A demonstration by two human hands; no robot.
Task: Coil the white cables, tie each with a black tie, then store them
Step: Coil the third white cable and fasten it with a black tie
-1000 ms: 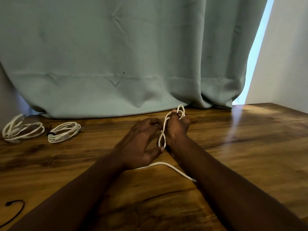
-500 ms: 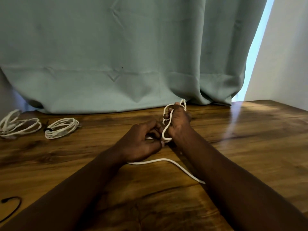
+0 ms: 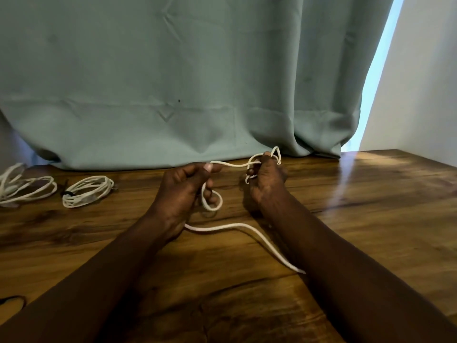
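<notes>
Your left hand (image 3: pixel 181 191) is pinching the white cable (image 3: pixel 233 165) between thumb and forefinger, a loop hanging below it. Your right hand (image 3: pixel 267 184) is clenching small coils of the same cable (loops are poking out above the knuckles). The tail is trailing across the table (image 3: pixel 371 206) under your right forearm. A tied coil (image 3: pixel 86 191) and another coil (image 3: pixel 24 190) are lying far left.

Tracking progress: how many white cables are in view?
3. A tied white cable coil lies at the wooden table's left; a second coil further left, cut by the frame; the third cable stretches between left hand and right hand. Others may be hidden.
</notes>
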